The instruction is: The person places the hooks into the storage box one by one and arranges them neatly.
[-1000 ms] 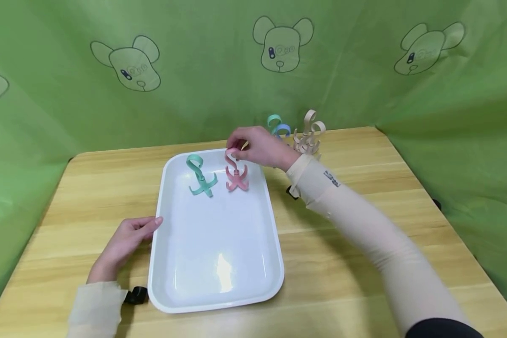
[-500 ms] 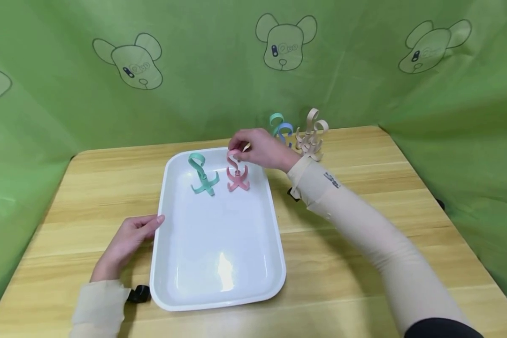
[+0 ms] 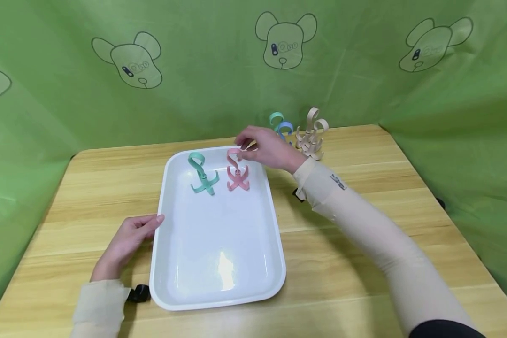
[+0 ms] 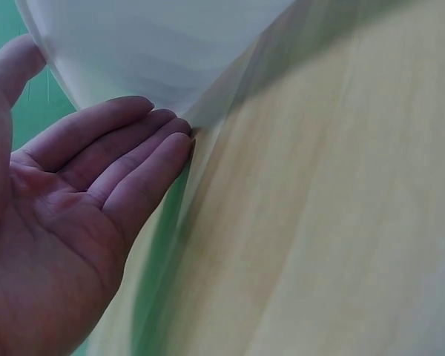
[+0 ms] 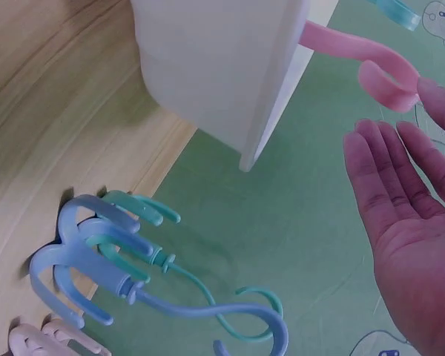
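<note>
A white tray holds two upright four-pronged hanging hooks, a green one and a pink one, side by side at its far end. My left hand holds the tray's left rim, thumb over the edge and fingers against the outer wall, as the left wrist view shows. My right hand is beside the pink hook's curled top, fingers spread from the thumb with nothing between them. In the right wrist view the thumb tip is right at the pink curl, and the other fingers are apart from it.
Behind the right hand, a blue hook, another green hook and beige hooks stand on the wooden table near its back edge. Green cloth with bear drawings hangs around the table.
My right hand has let go of the pink hook's curled top and drawn slightly to the right, fingers opening. The pink hook stays upright in the tray. My left hand keeps its place.
</note>
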`<move>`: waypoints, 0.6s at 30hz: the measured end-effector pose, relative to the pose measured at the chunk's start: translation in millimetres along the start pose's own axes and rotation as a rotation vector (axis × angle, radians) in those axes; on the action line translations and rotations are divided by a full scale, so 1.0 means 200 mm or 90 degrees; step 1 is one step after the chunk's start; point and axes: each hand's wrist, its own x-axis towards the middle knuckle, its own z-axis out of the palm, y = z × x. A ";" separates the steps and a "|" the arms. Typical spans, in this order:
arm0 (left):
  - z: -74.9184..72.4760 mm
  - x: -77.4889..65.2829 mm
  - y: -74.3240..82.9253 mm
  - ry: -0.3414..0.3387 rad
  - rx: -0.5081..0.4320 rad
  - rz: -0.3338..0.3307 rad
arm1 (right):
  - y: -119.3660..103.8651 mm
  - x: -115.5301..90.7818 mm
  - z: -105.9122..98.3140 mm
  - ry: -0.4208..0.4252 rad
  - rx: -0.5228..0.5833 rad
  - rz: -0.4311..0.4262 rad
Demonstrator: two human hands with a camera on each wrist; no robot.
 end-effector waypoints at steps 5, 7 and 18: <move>-0.01 0.00 0.00 -0.011 0.005 0.000 | 0.00 -0.04 -0.03 0.015 0.017 -0.002; -0.01 0.00 0.00 -0.014 0.013 0.006 | -0.01 -0.05 -0.05 0.021 0.018 -0.003; -0.02 0.01 0.01 -0.020 0.023 0.016 | 0.01 -0.12 -0.12 0.065 0.045 0.002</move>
